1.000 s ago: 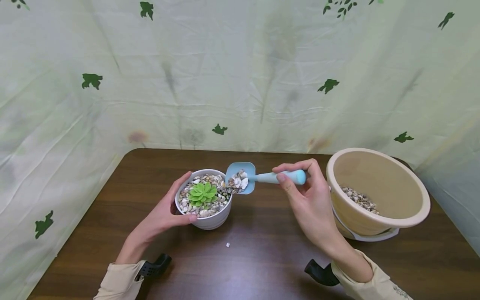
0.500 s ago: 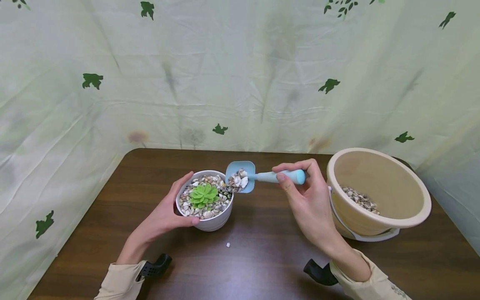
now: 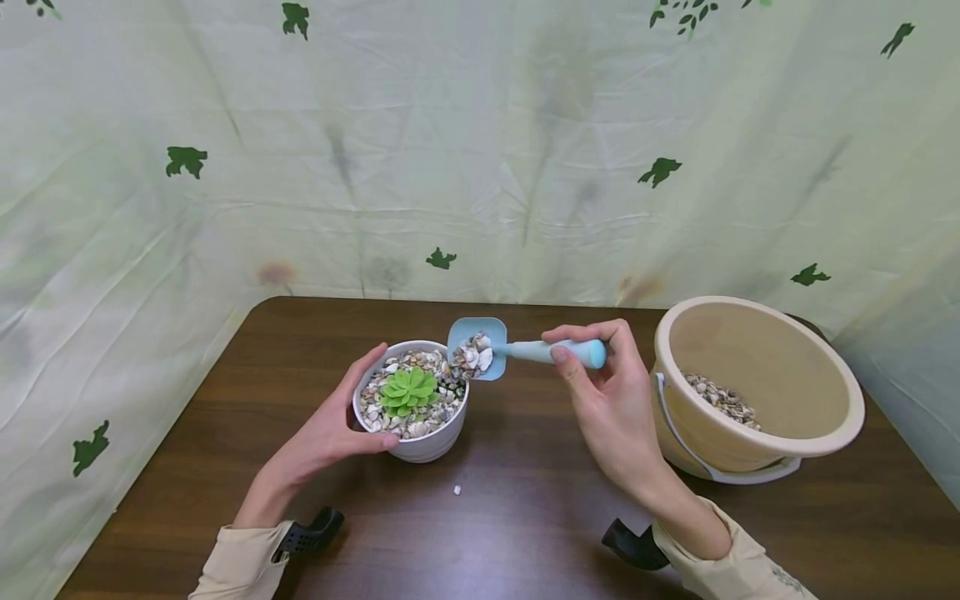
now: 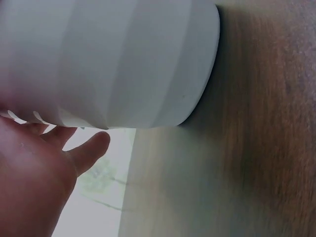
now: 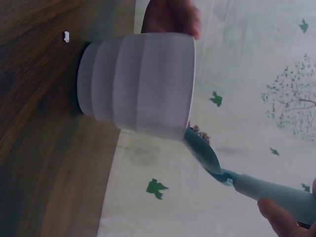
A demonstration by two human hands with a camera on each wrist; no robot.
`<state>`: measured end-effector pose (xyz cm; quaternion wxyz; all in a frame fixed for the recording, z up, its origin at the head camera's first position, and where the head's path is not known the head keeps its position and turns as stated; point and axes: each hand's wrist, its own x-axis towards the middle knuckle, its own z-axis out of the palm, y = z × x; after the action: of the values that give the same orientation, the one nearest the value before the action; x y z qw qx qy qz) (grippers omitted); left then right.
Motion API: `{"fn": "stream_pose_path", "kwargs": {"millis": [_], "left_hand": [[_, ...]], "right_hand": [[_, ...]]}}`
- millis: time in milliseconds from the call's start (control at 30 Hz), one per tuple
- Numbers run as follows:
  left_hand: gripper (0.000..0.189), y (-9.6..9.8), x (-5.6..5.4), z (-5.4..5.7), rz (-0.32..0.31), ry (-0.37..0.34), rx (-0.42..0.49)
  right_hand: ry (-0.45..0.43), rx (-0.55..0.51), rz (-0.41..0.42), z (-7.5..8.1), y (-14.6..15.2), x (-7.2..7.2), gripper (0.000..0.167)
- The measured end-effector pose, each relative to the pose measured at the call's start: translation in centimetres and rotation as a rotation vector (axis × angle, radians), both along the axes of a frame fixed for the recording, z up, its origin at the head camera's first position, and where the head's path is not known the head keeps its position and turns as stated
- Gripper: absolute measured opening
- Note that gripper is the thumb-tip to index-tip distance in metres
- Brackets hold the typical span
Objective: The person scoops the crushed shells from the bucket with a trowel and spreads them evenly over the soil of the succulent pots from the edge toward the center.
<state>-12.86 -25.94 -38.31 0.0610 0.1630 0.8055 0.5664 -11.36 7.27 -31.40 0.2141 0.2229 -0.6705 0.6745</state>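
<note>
A white ribbed flowerpot [image 3: 426, 448] stands on the brown table, filled with small shells and pebbles around a green succulent [image 3: 408, 390]. My left hand [image 3: 326, 429] holds it from the left, thumb at the front of the rim and fingers round the far side. In my right hand [image 3: 617, 408] is the handle of a light blue garden trowel [image 3: 536, 351], gripped between thumb and fingers. The trowel's blade carries a heap of shells and pebbles [image 3: 472, 356]. Seen from the right wrist, the blade tip [image 5: 193, 138] is right at the pot's rim, with the blade sloping toward it.
To the right stands a beige bucket [image 3: 757, 346] with a grey handle [image 3: 693, 454] hanging down its front and more shells and pebbles [image 3: 723, 402] inside. One white bit [image 3: 457, 490] lies on the table in front of the pot. A leaf-patterned curtain [image 3: 495, 150] hangs behind the table.
The trowel has shifted slightly left and away from me, bringing its load to the pot's right rim. My left hand and the pot have barely moved.
</note>
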Motion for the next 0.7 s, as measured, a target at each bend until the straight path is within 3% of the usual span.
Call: {"fn": "stream_pose_path", "kwargs": {"millis": [167,367,700], "left_hand": [[0.108,0.41,-0.11,-0.08,0.008,0.031,0.022],[0.108,0.56,0.03,-0.04,0.018,0.062,-0.024],[0.102,0.17,0.08,0.05,-0.006,0.015,-0.004]], "right_hand": [[-0.005,-0.015,0.007,-0.18,-0.12,-0.06,0.022],[-0.001,-0.025,0.014,-0.32,-0.30,-0.10,0.022],[-0.014,-0.020,0.000,-0.49,0.20,-0.23,0.022]]}}
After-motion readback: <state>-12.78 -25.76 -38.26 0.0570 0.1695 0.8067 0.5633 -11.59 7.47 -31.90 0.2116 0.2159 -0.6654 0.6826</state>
